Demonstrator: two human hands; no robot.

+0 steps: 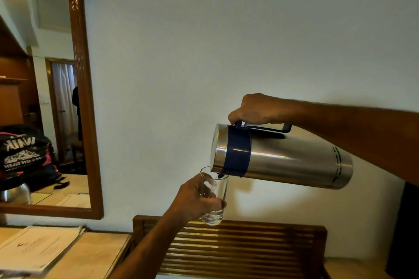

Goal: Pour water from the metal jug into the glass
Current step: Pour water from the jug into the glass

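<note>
A steel jug (290, 161) with a dark blue collar and handle is tipped almost flat, its spout resting just over the rim of a tall clear glass (215, 197). My right hand (258, 108) grips the blue handle from above. My left hand (195, 199) wraps around the glass and holds it in the air in front of the white wall. A little water lies at the bottom of the glass. The stream itself is hard to make out.
Below the glass stands a slatted wooden rack (238, 249). A wooden desk (95, 253) at the lower left carries a stack of papers (38, 247). A wood-framed mirror (84, 97) hangs on the wall at left. A dark object (405, 229) stands at the right edge.
</note>
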